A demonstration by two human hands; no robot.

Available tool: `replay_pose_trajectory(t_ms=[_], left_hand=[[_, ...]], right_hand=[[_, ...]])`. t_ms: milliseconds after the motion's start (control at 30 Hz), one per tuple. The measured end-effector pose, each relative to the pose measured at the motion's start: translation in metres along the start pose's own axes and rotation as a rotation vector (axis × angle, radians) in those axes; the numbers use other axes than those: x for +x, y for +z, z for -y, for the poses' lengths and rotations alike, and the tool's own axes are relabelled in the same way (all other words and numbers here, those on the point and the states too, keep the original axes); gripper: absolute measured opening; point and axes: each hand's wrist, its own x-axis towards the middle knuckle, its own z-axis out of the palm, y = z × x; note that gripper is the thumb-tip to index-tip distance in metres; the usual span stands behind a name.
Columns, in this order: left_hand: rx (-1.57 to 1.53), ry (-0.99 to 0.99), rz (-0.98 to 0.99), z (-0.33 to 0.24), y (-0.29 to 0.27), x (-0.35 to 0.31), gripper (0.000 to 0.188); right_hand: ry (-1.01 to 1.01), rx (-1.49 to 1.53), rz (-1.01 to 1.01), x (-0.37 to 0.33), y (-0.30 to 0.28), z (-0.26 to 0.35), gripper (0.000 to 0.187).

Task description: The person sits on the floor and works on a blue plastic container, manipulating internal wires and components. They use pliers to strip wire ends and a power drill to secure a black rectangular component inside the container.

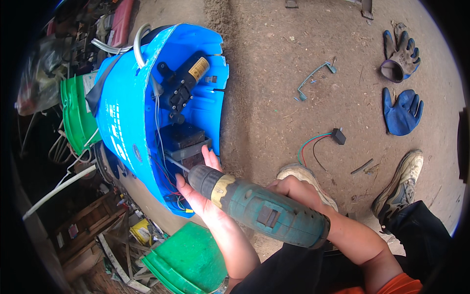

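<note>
A teal and black cordless drill (267, 210) lies across the middle, its long bit pointing into a blue plastic housing (122, 112). My right hand (298, 191) is closed around the drill's grip, which the drill body mostly hides. Under the drill's front end is my left hand (205, 203), thumb on one side of the chuck and straight fingers on the other; its palm is partly hidden. The bit's tip reaches a dark block with a grey edge (191, 150) inside the housing. Above that block sits a black pump (183, 88) with a yellow label. Thin wires (159, 117) run down beside it.
Blue-coated gloves (404, 112) lie on the dirt floor at right. Nearer are a small black box with wires (338, 136) and a bent green strap (313, 78). Green plastic pieces (188, 257) and scrap wood (115, 255) lie at left. My shoes (401, 186) stand at lower right.
</note>
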Motion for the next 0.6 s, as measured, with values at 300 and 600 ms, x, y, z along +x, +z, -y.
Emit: replay_pose_trajectory(t_ms=[300,600], left_hand=[[0.044,0.016,0.033,-0.003,-0.007,0.003,0.088],[0.143,0.079,0.042,-0.020,-0.024,0.012,0.087]], right_hand=[[-0.081,-0.006,-0.057,0.005,0.004,-0.007,0.037],[0.025,-0.009,-0.001,0.004,0.003,-0.009,0.040]])
